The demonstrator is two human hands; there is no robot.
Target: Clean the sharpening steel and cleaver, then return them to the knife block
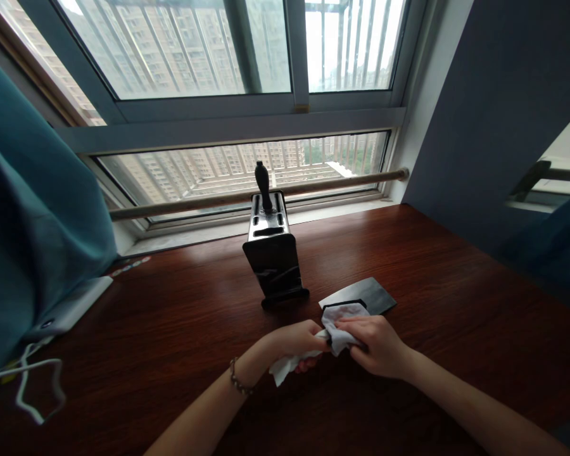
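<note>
My left hand (301, 342) is closed around the narrow end of a dark-edged tool (344, 304), mostly covered, so I cannot make out its kind. A white cloth (344, 316) lies over the tool's wider part. My right hand (375, 342) presses the cloth against it, fingers bent over the top. More white material hangs below my left palm. Just beyond the hands lies a broad, flat metal blade (377, 294), its near side hidden by cloth and tool. Farther back stands a dark knife block (278, 269), a single black knife handle (263, 183) rising from its top.
The reddish-brown wooden table (194, 316) reaches to the window sill. A white power strip (76, 310) with a white cable (21, 380) lies at the left, beside a blue curtain (47, 177). A horizontal rail (332, 185) crosses the window behind the block.
</note>
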